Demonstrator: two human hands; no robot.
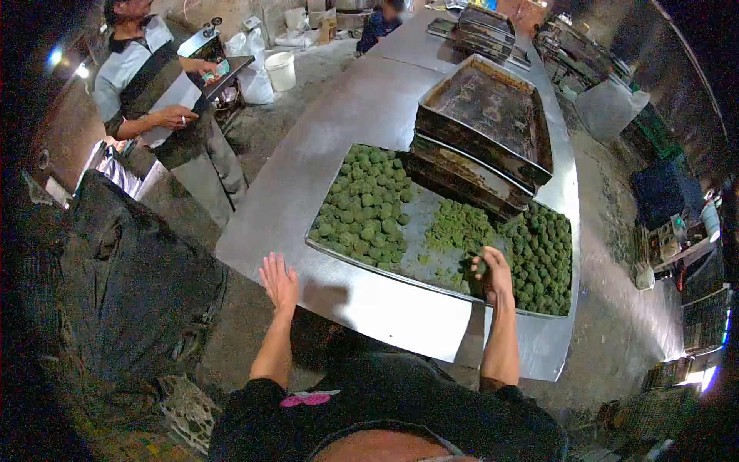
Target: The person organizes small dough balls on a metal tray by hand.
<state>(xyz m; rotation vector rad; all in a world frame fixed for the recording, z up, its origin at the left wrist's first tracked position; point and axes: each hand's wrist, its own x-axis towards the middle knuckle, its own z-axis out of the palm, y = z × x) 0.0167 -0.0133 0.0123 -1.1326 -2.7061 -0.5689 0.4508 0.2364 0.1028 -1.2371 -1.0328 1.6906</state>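
On the metal table lies a shallow tray with many green balls at its left side and more green balls at its right. Loose green crumbly material lies between them. My right hand is over the tray's front edge, beside the right-hand balls, fingers curled; whatever it holds is too small to make out. My left hand is spread with nothing in it, at the table's front left edge.
Stacked dark trays stand behind the green material, with more trays farther back. At the left stands a person holding something. Another person is at the far end. A white bucket stands on the floor.
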